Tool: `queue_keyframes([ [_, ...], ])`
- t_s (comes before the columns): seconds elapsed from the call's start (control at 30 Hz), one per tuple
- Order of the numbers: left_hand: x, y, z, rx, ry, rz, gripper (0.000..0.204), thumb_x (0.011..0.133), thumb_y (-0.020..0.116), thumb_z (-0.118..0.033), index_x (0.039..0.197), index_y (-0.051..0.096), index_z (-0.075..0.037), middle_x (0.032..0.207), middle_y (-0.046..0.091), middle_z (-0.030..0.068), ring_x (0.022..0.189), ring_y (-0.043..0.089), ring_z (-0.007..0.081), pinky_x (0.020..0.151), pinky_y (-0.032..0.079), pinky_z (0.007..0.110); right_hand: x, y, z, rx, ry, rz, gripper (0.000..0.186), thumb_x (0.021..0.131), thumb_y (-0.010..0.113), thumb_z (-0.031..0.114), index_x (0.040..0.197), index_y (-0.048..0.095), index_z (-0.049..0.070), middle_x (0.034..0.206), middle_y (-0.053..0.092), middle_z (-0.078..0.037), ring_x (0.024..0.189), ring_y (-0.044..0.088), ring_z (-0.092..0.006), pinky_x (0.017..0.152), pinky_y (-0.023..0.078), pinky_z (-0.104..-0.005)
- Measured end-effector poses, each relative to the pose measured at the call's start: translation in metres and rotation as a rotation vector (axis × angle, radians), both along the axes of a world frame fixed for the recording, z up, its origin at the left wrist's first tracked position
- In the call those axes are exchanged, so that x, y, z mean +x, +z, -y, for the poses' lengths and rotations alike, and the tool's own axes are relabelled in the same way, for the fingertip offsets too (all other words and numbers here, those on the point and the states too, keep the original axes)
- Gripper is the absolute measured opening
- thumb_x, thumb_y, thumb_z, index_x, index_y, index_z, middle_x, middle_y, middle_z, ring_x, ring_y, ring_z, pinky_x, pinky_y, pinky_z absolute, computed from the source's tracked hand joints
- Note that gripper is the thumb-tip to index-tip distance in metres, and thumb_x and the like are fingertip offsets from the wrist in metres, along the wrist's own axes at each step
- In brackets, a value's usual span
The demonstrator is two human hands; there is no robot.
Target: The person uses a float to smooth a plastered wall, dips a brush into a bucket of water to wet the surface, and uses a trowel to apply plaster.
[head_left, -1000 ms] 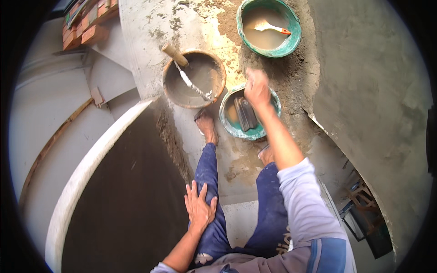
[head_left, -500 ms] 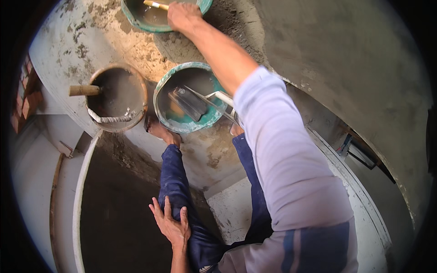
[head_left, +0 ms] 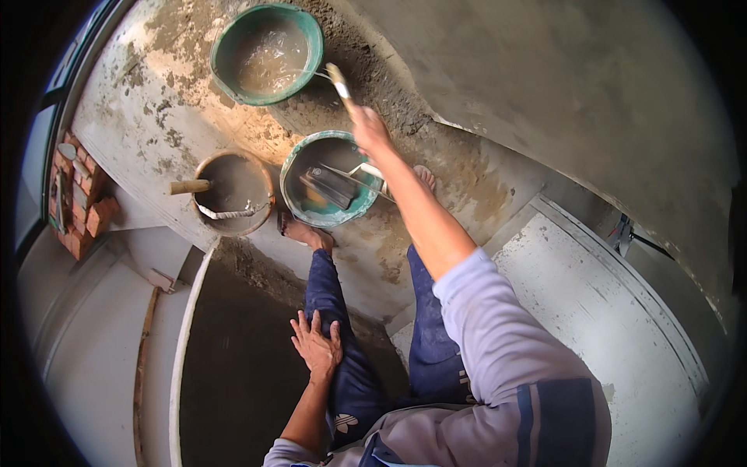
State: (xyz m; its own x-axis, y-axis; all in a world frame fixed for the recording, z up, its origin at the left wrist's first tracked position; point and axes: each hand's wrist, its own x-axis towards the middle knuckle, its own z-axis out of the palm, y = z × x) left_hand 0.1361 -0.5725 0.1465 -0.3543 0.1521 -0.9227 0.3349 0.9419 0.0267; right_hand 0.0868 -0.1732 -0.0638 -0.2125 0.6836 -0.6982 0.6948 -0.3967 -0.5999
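Green plastic forms the bucket (head_left: 314, 48) at the upper centre of the frame; the brush (head_left: 340, 86), over its water a moment ago, is now just right of its rim, gripped in the right hand (head_left: 369, 131), so presumably wetted. The left hand (head_left: 317, 346) rests spread, holding nothing, on the trousers (head_left: 356, 389), lower centre.

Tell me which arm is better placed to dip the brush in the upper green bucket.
Right, probably: the right grip holds the brush near the upper green bucket, while the left grip lies empty on the left leg, farther away.
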Motion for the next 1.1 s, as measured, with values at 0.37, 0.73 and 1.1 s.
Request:
queue_keyframes([
  [0.37,0.033,-0.006,-0.006,0.071,0.014,-0.022,0.059,0.098,0.052,-0.051,0.141,0.055,-0.011,0.159,0.034,0.0189,0.149,0.024,0.0426,0.118,0.022,0.061,0.167,0.118,-0.044,0.018,-0.525,0.082,0.026,0.106,0.05,0.031,0.11,0.044,0.007,0.075,0.046,-0.001,0.048,0.042,-0.0095,0.037,0.037,-0.0265],
  [0.73,-0.01,-0.002,0.014,0.239,0.046,0.079,0.067,0.094,0.058,-0.053,0.143,0.053,-0.007,0.155,0.037,0.0233,0.143,0.034,0.0415,0.117,0.033,0.044,0.174,0.431,-0.033,-0.025,-0.636,-0.189,0.023,0.103,0.056,0.022,0.116,0.045,0.006,0.081,0.048,-0.002,0.056,0.045,-0.0099,0.045,0.037,-0.0254],
  [1.1,-0.079,0.038,-0.008,0.555,-0.109,0.254,0.073,0.099,0.05,-0.053,0.13,0.055,0.014,0.129,0.059,0.0333,0.129,0.048,0.0451,0.116,0.029,0.043,0.225,0.703,-0.009,0.248,-0.617,-0.392,0.023,0.101,0.058,0.017,0.117,0.047,0.007,0.085,0.054,-0.004,0.058,0.048,-0.0077,0.041,0.036,-0.0207],
])
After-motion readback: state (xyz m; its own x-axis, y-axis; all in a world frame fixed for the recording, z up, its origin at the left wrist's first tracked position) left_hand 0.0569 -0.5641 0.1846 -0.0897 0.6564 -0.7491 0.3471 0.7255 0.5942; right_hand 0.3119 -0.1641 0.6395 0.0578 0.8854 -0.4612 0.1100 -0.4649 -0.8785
